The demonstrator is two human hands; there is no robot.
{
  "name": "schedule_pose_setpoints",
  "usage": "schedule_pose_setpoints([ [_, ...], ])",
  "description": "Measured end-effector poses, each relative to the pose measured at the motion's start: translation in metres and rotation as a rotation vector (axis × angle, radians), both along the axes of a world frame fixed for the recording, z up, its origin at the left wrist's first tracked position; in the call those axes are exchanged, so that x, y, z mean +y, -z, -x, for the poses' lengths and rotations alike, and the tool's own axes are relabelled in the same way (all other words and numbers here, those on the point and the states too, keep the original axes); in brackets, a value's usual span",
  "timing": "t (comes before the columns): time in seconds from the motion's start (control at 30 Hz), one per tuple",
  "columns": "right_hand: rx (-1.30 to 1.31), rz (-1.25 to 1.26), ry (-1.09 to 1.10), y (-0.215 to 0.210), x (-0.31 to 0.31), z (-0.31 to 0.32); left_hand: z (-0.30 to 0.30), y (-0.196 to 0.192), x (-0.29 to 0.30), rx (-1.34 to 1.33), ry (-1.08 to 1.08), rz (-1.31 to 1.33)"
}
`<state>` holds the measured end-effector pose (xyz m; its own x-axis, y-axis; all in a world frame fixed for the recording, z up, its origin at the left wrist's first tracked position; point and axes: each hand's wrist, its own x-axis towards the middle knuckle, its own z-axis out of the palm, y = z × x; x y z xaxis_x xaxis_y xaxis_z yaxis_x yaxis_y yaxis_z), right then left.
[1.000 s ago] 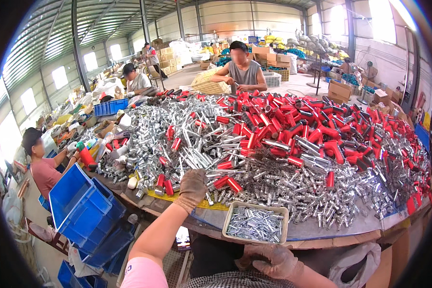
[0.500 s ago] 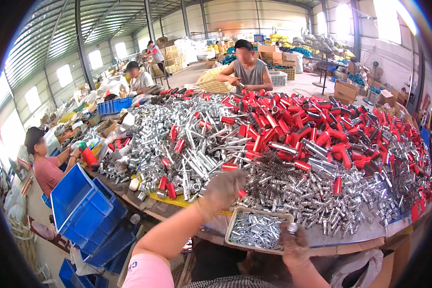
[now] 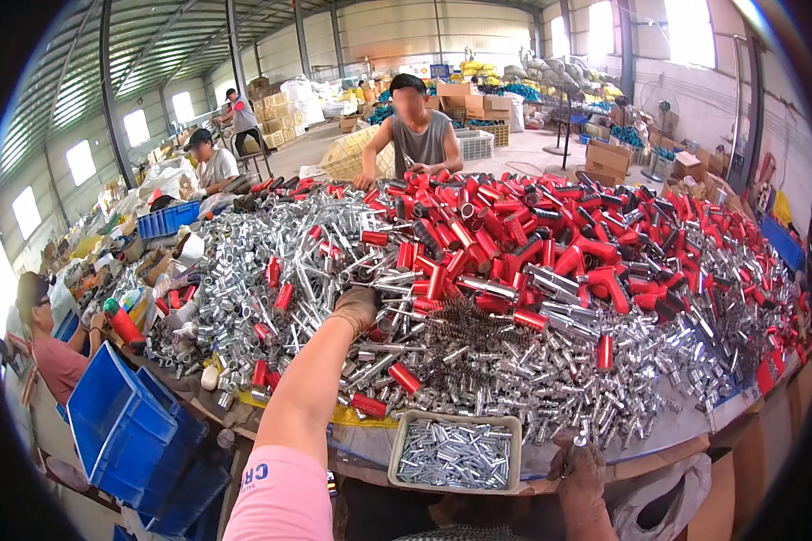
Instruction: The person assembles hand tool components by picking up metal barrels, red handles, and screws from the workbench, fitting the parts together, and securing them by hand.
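My left hand [image 3: 355,309], dark with grime or a glove, reaches into the middle of a wide heap of silver metal parts [image 3: 298,261]. Its fingers are hidden among the pieces, so a grip cannot be made out. Low at the table's front edge, my right hand [image 3: 581,473] is closed round a small silver metal part [image 3: 580,442] whose shiny round end pokes out at the top. Between my hands a shallow cream tray [image 3: 518,451] holds many slim silver pins. Red tubes and red-and-black handles [image 3: 514,225] cover the heap's far right side.
Dark coil springs [image 3: 460,329] lie mid-heap. Stacked blue bins [image 3: 108,424] stand at the left. Opposite me works a person in a grey vest [image 3: 415,140]; others are at the left. Cardboard boxes [image 3: 607,160] stand behind.
My left hand has moved farther away and deeper into the heap. My right hand has come away from the tray's right edge, still with the small metal part. The whole view has shifted slightly.
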<state>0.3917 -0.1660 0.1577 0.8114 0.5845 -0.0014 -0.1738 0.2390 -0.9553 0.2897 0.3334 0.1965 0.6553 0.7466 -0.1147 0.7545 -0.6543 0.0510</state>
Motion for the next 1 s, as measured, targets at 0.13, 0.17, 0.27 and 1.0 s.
schedule_pose_setpoints([
  [0.13,0.015,-0.013,-0.089,-0.006,0.007,0.008,0.018,0.012,0.007,-0.255,-0.035,0.027],
  [0.17,0.023,-0.022,-0.135,-0.007,0.007,0.009,0.017,0.010,0.006,-0.228,-0.012,0.046],
  [0.27,0.057,0.021,-0.172,-0.019,-0.001,0.020,0.010,0.013,0.009,-0.291,-0.002,0.074],
  [1.0,-0.135,-0.207,-0.037,0.014,0.016,-0.002,0.133,-0.041,-0.061,-2.168,-0.073,1.122],
])
